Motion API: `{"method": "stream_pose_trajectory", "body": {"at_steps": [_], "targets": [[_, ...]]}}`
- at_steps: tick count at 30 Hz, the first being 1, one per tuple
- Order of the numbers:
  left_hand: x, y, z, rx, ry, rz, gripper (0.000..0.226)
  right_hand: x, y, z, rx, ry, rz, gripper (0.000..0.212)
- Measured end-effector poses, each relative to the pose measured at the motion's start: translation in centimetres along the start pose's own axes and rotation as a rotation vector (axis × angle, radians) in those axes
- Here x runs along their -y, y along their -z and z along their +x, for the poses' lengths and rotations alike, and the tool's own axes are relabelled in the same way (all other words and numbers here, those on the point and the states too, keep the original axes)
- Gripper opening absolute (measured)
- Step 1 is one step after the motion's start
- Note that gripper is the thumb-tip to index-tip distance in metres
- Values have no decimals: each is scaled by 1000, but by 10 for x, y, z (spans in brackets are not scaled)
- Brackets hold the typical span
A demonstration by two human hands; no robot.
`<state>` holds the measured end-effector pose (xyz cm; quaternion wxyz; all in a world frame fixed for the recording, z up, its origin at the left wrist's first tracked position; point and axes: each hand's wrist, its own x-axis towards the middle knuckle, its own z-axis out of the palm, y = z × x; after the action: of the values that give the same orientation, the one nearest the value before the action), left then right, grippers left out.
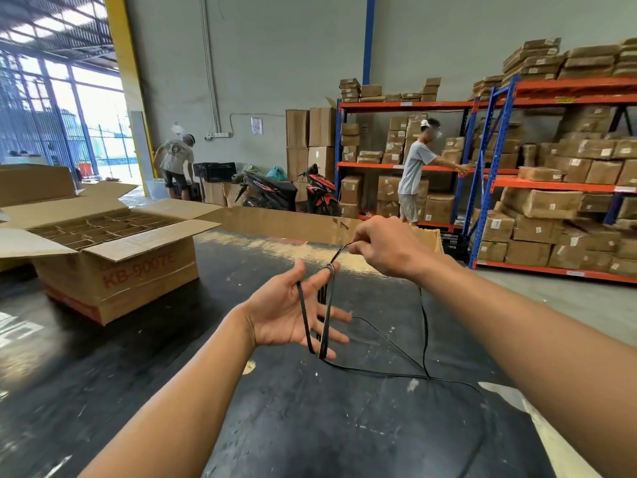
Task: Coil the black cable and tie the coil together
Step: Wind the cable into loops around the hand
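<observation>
My left hand [289, 312] is held palm up over the black table, fingers spread. The black cable [424, 332] is looped several times around that hand, from the index finger down to the little finger. My right hand [386, 248] is above and to the right, pinching the cable just past the index finger. From there the loose cable hangs down in a long loop, touches the table and trails off toward the lower right.
An open cardboard box [113, 263] with dividers stands on the black table [172, 357] at the left. A cardboard wall edges the table's far side. Beyond are orange and blue shelves [489, 167] with boxes, two scooters and two people.
</observation>
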<state>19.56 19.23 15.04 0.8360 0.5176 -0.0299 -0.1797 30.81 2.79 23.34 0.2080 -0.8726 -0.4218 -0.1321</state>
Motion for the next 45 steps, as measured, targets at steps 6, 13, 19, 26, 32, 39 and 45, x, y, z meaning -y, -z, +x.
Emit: {"method": "stream_pose_trajectory", "body": {"at_steps": [6,13,19,26,32,39,45], "targets": [[-21,8,2,-156,-154,-39,68,12,-19,-18,35,-4,162,15],[-41,18,-7,-202,-253,-74,69,16,-51,-55,168,-92,433,30],[-45,21,-12,-198,-320,-96,67,24,-83,-83,333,-79,632,26],[-38,7,-17,-46,-319,-59,68,21,-111,-72,393,-10,633,24],[-35,-14,-30,191,-231,41,66,-2,-95,-47,351,-2,481,13],[-14,-28,-34,270,-1,127,69,-8,-27,-1,226,140,206,5],[4,-20,-24,152,75,101,68,5,12,16,40,214,-210,6]]}}
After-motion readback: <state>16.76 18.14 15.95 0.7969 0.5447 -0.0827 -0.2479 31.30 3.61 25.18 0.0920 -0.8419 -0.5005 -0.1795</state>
